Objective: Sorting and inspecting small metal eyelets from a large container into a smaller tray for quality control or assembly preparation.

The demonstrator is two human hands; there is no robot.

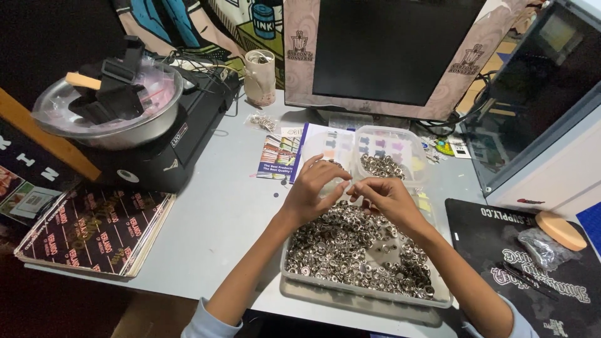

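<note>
While fingertips meet: two hands [311, 191] [383, 195], two trays [300, 272] [408, 139], countless rings [350, 244].

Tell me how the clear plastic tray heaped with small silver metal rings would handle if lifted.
The clear plastic tray is probably heavy, since it is packed with small silver metal rings. Its thin walls may flex. Tilted, the loose rings would likely slide and spill.

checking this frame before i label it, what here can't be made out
- Head view: what the left hand and right hand pinch is too small to tell; the fingers cover it.
- Tray of metal rings: near edge partly hidden by the forearms.
- Small tub behind: contents blurred.
- Steel bowl: dark contents unclear through its plastic cover.
</note>
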